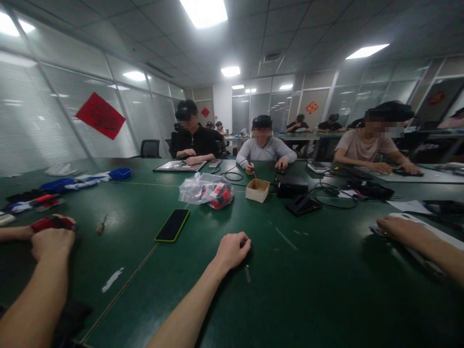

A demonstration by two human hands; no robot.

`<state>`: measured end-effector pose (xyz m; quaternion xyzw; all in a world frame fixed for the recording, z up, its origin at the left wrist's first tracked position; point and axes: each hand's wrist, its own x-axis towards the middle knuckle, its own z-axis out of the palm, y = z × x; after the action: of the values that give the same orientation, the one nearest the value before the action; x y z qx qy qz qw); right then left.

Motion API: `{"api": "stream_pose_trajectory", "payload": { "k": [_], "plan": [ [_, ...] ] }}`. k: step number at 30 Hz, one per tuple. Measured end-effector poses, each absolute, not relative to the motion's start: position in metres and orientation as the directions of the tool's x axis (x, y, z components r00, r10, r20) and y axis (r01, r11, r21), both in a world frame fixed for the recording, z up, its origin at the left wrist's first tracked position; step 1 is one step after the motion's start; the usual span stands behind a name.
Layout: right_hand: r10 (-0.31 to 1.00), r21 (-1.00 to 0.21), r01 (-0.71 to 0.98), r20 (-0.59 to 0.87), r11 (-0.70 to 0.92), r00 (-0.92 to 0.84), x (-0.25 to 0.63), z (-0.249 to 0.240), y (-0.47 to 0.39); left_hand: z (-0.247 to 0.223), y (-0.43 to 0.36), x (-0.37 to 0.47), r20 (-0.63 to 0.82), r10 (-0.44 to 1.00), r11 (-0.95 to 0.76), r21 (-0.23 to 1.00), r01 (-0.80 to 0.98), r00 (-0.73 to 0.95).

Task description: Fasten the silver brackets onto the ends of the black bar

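Observation:
My left hand [232, 249] rests on the green table in a loose fist, its fingers curled with nothing visible in them. The forearm comes up from the bottom of the view. Just below the knuckles on the table lies a short pale strip [247, 274]. Left of the hand, a dark-screened phone [172, 225] in a yellow-green case lies across the table seam. Beyond it sits a clear plastic bag [206, 189] with red and black items inside. A small open cardboard box [257, 190] stands farther off. My right hand does not show.
A left-side neighbour's hands [54, 239] are at a red object. Another person's hand [402, 229] rests on a white-and-grey object at right. A small brush-like tool [101, 225], blue trays [121, 173], a black box [291, 184] and cables lie about. Several people sit opposite.

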<state>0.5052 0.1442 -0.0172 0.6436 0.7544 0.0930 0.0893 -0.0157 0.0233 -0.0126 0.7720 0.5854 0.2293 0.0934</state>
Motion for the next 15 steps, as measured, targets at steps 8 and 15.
{"api": "stream_pose_trajectory", "payload": {
  "k": [8,15],
  "plan": [
    [0.994,0.149,0.983,0.009,0.107,-0.11,0.508,-0.023,0.145,-0.012,0.023,-0.016,0.267,0.937,-0.319,0.399,0.859,0.224],
    [0.985,0.172,0.982,0.14,0.077,-0.102,0.509,-0.035,0.137,-0.013,0.024,-0.015,0.267,0.937,-0.321,0.396,0.86,0.226]
  ]
}}
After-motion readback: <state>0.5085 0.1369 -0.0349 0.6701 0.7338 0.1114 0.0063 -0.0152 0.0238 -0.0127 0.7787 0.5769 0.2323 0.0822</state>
